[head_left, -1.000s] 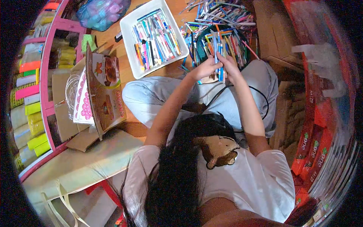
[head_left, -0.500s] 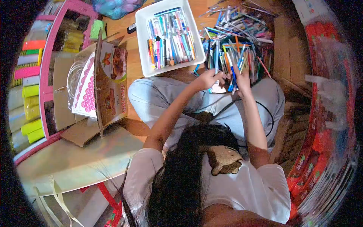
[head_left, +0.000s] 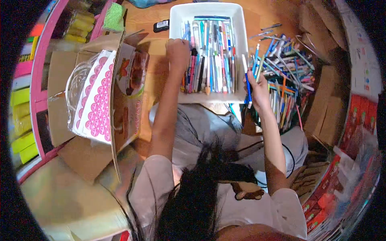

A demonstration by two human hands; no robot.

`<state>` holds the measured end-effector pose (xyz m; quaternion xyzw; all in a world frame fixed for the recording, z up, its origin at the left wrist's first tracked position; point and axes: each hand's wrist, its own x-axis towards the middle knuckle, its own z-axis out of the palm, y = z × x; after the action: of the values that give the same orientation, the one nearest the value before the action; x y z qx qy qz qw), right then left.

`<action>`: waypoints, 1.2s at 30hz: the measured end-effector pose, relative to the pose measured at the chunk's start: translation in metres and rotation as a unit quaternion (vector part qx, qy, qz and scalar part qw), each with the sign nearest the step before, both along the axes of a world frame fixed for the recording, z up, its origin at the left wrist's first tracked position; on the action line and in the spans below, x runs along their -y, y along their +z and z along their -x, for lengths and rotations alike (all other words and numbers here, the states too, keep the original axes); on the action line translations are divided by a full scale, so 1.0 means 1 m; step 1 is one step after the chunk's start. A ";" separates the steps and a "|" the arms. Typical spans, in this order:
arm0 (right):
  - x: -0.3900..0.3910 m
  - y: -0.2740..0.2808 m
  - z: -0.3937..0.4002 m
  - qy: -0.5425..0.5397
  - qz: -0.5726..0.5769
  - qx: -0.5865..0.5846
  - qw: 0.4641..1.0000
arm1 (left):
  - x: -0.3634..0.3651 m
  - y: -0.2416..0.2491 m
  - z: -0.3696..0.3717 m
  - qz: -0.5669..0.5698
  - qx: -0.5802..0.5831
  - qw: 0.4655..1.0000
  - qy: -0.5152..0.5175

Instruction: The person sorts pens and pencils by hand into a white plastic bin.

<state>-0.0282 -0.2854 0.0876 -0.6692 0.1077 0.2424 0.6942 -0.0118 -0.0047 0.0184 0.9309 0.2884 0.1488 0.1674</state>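
Observation:
My left hand [head_left: 178, 52] is closed at the left rim of a white plastic bin [head_left: 175, 16]. Its fingertips point into the bin, and what they hold, if anything, is hidden. Inside the bin, pens and markers [head_left: 213, 60] lie side by side in rows. To the right of the bin, my right hand [head_left: 258, 90] grips a small bunch of pens and pencils [head_left: 248, 82], a blue pen among them. Just beyond that hand are a dark container packed with pens [head_left: 281, 100] and a loose pile of pens [head_left: 281, 56].
An open cardboard box [head_left: 124, 92] with a pink-patterned white sheet stands on the left, by a pink shelf [head_left: 39, 80]. A black object [head_left: 161, 26] lies on the wooden floor. Cardboard [head_left: 321, 96] and red packages [head_left: 356, 116] line the right side.
My left hand has moved from the pens by my right hand over to the bin's left side. My right hand still holds its bunch, now more upright. The view has shifted.

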 end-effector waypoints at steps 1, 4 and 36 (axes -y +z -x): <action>-0.014 0.007 -0.004 0.005 0.004 -0.016 1.000 | 0.004 0.007 -0.005 -0.045 -0.025 0.999 0.003; -0.042 0.005 -0.016 0.019 -0.022 -0.035 0.999 | 0.009 0.012 -0.018 -0.091 -0.049 0.995 0.002; -0.146 -0.057 -0.061 0.073 -0.047 0.025 0.996 | -0.001 -0.027 -0.028 -0.040 0.041 0.998 0.021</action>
<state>0.0331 -0.1396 0.0309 -0.6476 0.0291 0.2804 0.7079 0.0163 -0.0033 -0.0081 0.9237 0.2951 0.2015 0.1384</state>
